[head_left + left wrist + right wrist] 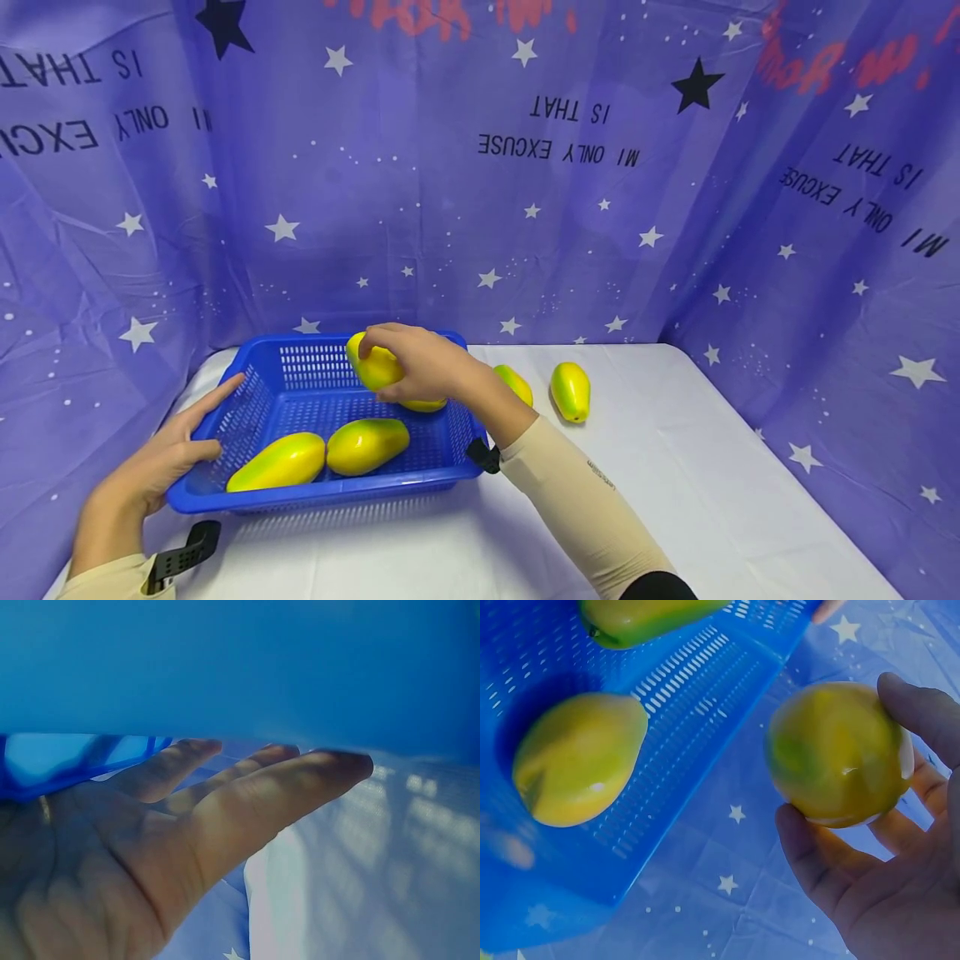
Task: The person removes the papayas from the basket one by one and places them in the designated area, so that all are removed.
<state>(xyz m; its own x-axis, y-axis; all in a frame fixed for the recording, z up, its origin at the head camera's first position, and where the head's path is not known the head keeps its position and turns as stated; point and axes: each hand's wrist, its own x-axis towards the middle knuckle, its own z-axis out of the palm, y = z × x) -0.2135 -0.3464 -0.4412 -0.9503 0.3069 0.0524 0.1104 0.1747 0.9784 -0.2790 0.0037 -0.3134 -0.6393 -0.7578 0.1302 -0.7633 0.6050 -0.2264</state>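
While I watched through the head view, the right hand (423, 358) held a yellow-green fruit (371, 368) above the one o'clock side of the blue basket (322, 489); inside, one fruit (276, 463) lay toward eight, a second fruit (367, 447) toward four, a third fruit (425, 407), part-hidden, toward three. The left hand (161, 458) gripped the nine o'clock side, thumb and index over it, which I judged right for steadying. From the left wrist, I saw other fingers straight beneath the edge. From the right wrist, thumb and fingertips ringed the held fruit, parted only to its width; I judged even pressure best for its smooth skin.
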